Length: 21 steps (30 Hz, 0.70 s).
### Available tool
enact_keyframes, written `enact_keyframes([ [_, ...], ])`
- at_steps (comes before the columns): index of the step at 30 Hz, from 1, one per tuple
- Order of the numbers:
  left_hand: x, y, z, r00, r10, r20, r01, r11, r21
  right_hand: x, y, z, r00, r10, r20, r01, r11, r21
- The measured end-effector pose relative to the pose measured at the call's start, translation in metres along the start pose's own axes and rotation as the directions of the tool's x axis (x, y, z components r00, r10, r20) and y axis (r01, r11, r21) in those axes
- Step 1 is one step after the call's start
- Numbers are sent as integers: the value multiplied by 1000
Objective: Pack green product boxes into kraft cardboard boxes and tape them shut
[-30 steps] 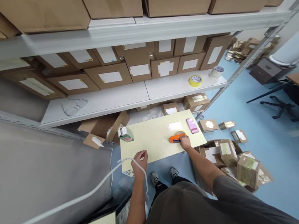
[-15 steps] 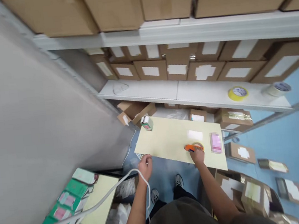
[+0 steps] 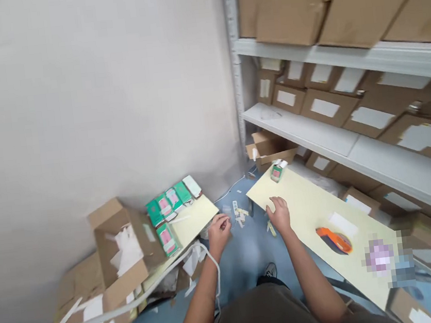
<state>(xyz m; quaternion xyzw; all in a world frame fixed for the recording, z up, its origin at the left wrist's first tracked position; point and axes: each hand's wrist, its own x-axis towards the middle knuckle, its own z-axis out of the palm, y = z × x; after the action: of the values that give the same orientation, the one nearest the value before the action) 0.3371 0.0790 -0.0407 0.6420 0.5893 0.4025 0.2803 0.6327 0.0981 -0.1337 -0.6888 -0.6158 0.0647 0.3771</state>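
While the left hand [image 3: 219, 235] hangs over the blue floor [image 3: 249, 253], its fingers [image 3: 224, 223] are half curled and bunched; whether they pinch a small item cannot be determined from this view. A white cord [image 3: 166, 276] runs from the near left to the left wrist and continues down beside the forearm. Small white scraps [image 3: 239, 218] lie on the floor just right of this hand. The right hand [image 3: 280, 215] is spread open and holds nothing, with its fingers [image 3: 272, 208] over the left end of the right board [image 3: 308, 223]. On this board, a green box [image 3: 277, 172] stands at the far end, and an orange tape dispenser [image 3: 334, 240] lies toward the right, just beside a white label [image 3: 341, 225]. A pink item [image 3: 380, 256] beyond them is too blurred to identify. Left of the hands, a second board [image 3: 189, 224] carries a group of green packs [image 3: 167, 200] and adjoins an open carton [image 3: 126, 249]. Labeled cartons [image 3: 326, 107] stand on the white shelf [image 3: 297, 130] at the far right.
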Motion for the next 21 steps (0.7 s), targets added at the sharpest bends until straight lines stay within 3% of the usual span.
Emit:
enact_keyframes([
  [4,-47,-45,-85,974,-102,-201,98,995,-32,-14,-99,46,981,-184,66,180,981,70],
  [7,-92,-84,-155,923,-166,-348,155,986,-60,-43,-176,82,948,-294,122,282,954,106],
  [15,-217,-194,-333,688,-338,-642,297,939,-177,-132,-363,182,805,-516,293,465,855,231],
  [18,-253,-220,-383,602,-369,-708,334,922,-197,-160,-424,213,738,-574,354,507,818,270],
  [21,-279,-242,-420,516,-395,-760,381,901,-210,-181,-480,238,658,-630,412,549,776,311],
])
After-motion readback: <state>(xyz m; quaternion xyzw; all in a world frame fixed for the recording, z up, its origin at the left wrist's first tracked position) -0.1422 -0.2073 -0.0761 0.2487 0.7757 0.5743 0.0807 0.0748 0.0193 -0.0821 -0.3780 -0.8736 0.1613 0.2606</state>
